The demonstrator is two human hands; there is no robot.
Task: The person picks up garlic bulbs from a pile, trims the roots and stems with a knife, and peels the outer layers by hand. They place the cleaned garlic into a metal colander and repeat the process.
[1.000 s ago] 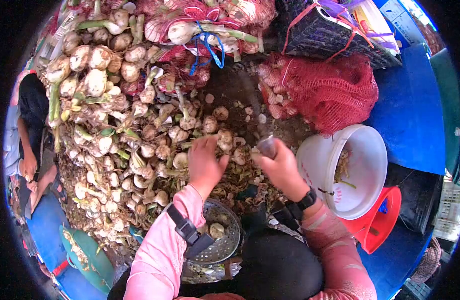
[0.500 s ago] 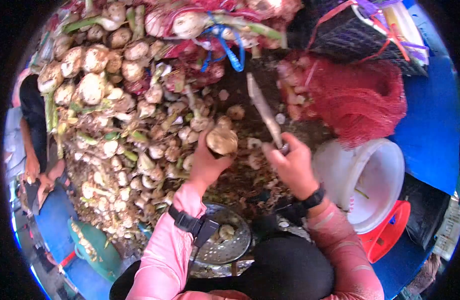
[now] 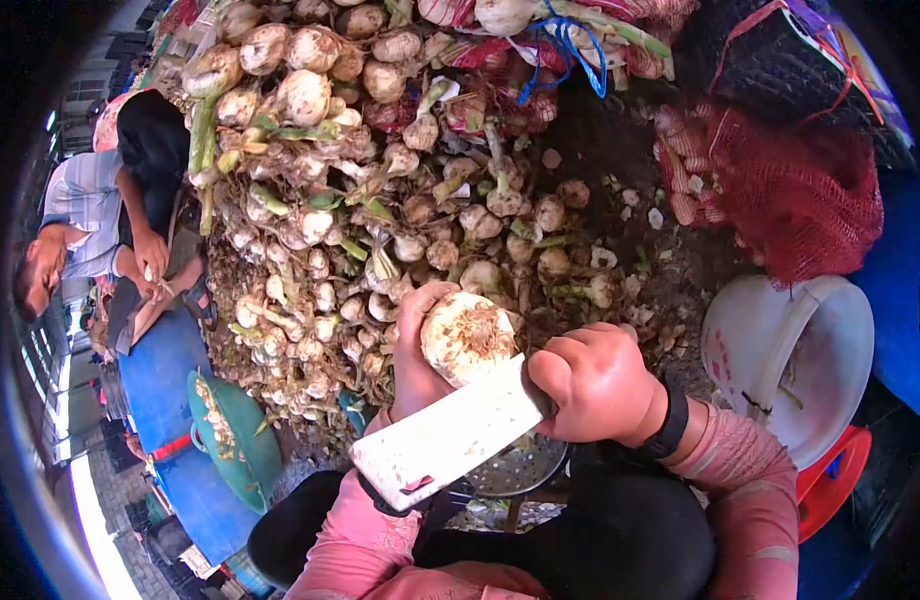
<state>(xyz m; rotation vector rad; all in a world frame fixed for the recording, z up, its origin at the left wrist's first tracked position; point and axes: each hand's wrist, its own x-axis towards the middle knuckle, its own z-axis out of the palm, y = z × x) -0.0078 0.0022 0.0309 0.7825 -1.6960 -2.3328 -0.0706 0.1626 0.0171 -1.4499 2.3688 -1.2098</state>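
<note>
A large pale garlic bulb, its root side facing me, is in my left hand, whose fingers wrap round its left side. The handle of a broad-bladed knife is gripped in my right hand. The blade points to the lower left, its upper edge at the bottom of the bulb. Whether it cuts into the bulb I cannot tell. Behind my hands lies a large heap of garlic bulbs with stalks and roots. A metal colander is partly hidden below the blade.
A red mesh bag lies at the upper right, above a white bucket and a red basin. At the left, another person sits by the heap. A green basin holds small pieces.
The knife has come down from pointing upward and now lies across the front of the bulb. The bulb has turned, showing its roots. The view has shifted left, bringing more of the other person into sight.
</note>
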